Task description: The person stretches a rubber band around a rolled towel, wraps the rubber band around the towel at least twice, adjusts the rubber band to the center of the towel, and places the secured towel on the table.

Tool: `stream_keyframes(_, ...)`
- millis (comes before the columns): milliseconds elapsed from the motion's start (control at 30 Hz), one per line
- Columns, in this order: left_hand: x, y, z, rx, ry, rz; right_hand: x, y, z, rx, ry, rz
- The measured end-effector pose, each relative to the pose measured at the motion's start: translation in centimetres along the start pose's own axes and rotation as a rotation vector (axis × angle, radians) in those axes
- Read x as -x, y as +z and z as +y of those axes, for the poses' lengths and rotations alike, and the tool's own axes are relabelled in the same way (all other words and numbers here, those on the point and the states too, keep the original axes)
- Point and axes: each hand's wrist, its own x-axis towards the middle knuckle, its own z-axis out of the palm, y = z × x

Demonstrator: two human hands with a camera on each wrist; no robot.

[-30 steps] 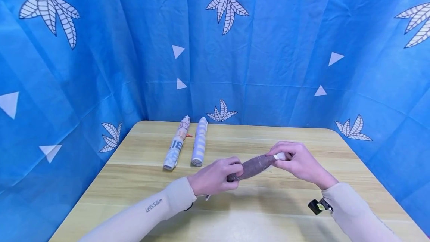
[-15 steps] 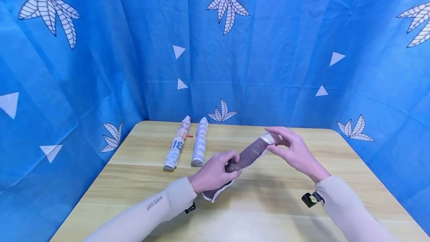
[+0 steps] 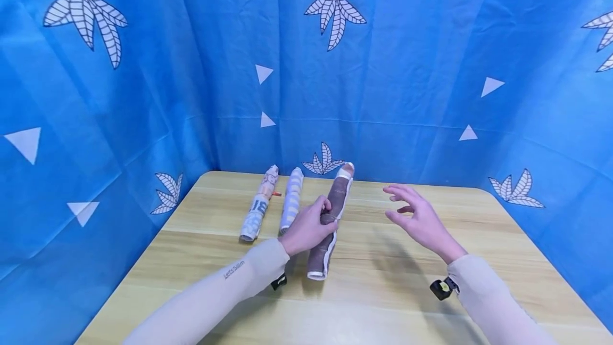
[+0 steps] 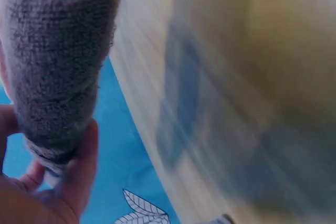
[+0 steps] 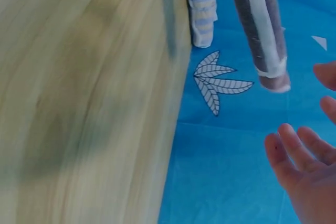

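A rolled brown towel with white edging slants away over the table in the head view. My left hand grips it around the middle, thumb on its right side. In the left wrist view the towel's terry surface fills the upper left, and a shadow falls on the wood beside it. To the right, my right hand hovers apart from the roll, fingers spread and holding nothing. The right wrist view has the towel's far end above the loose fingers, with a gap between.
Two more rolled towels lie left of my left hand: a printed one with a small orange tag, and a purple-and-white striped one. The wooden table is bordered by a blue patterned curtain.
My left hand has swung the rolled towel from a crosswise slant to pointing away, near the striped roll. My right hand has let go of the towel's far end.
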Motion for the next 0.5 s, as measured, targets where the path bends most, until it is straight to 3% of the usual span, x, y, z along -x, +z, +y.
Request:
stream_keyframes(233,-2.4,-0.1,-0.4,-0.109,-0.160,-0.015,0.6,0.3,0.9,0.027,0.014,-0.020)
stream_keyframes(500,-4.6,-0.5,-1.8,-0.245,-0.211,-0.028,0.8,1.4,1.2,0.036,-0.005,-0.049)
